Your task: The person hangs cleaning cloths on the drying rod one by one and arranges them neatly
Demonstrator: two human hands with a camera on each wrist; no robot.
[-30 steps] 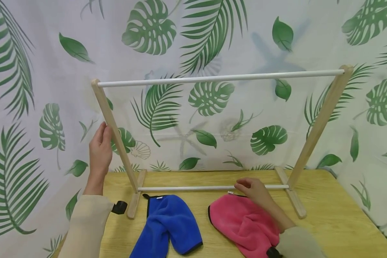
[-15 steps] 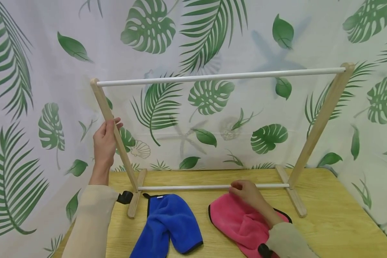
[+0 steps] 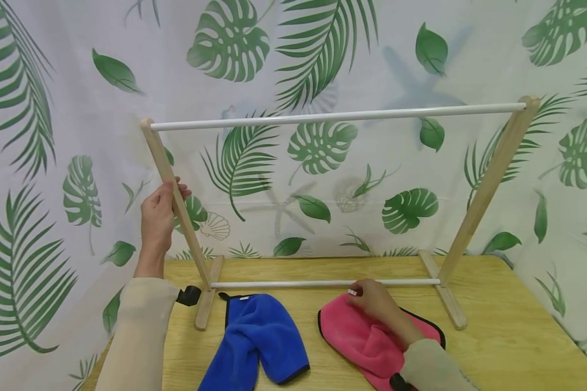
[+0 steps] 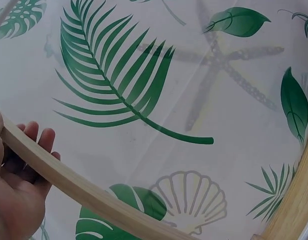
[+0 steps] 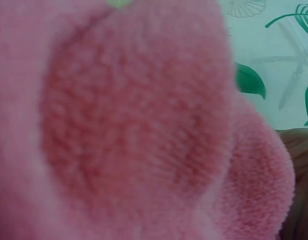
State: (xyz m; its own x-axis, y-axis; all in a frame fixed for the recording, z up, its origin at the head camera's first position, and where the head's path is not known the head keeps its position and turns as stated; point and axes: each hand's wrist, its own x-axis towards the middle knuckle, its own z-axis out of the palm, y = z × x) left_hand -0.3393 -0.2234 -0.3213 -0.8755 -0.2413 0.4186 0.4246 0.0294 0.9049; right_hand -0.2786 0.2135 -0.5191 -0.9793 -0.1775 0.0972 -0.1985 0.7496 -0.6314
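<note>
My left hand grips the left wooden post of a rack. In the left wrist view its fingers pass behind the post. At the top edge of a pink fleece towel my right hand pinches the cloth beside a small white label. The towel lies bunched on the table, with a dark binding along its border. Blurred pink fleece fills most of the right wrist view and hides the fingertips there.
A blue fleece towel with a dark loop lies left of the pink one. White rods join the rack's posts, one high and one low. Behind the wooden table hangs a leaf-patterned curtain.
My left hand has come from beside the post to gripping it. My right hand has shifted slightly left and down onto the pink towel's upper edge. The blue towel stays put.
</note>
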